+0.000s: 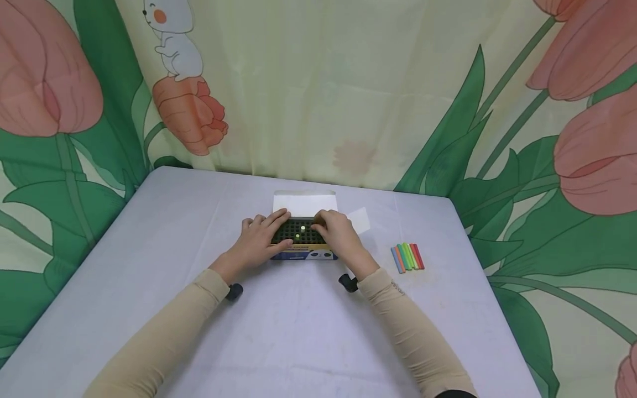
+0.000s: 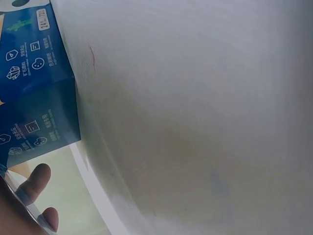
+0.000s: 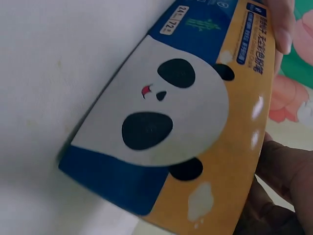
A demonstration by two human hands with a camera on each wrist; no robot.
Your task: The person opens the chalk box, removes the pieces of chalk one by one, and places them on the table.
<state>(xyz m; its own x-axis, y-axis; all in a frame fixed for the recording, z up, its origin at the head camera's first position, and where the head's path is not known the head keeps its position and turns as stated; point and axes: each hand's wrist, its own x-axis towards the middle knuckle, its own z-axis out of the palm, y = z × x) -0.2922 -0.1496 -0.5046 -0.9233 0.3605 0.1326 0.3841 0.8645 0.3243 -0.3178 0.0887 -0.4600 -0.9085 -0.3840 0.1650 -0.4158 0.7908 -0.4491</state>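
Note:
A blue and yellow chalk box (image 1: 302, 254) with a panda face (image 3: 151, 103) printed on its front stands on the table. Inside it is a dark tray with rows of round holes (image 1: 287, 235), where two pale chalk sticks (image 1: 303, 228) stand upright. My left hand (image 1: 256, 240) rests over the box's left end, fingers stretched toward the back corner and thumb along the front edge. Over the right end of the tray, my right hand (image 1: 340, 235) has its fingers bent and thumb close to the index finger. Whether these fingers pinch a chalk stick, I cannot tell.
To the right, several coloured chalk sticks (image 1: 408, 257) lie side by side on the white-covered table (image 1: 293, 337). The box's white lid flap (image 1: 305, 203) is raised at the back, and a white side flap (image 1: 360, 220) sticks out right. Behind the table hangs a flowered curtain (image 1: 318, 99).

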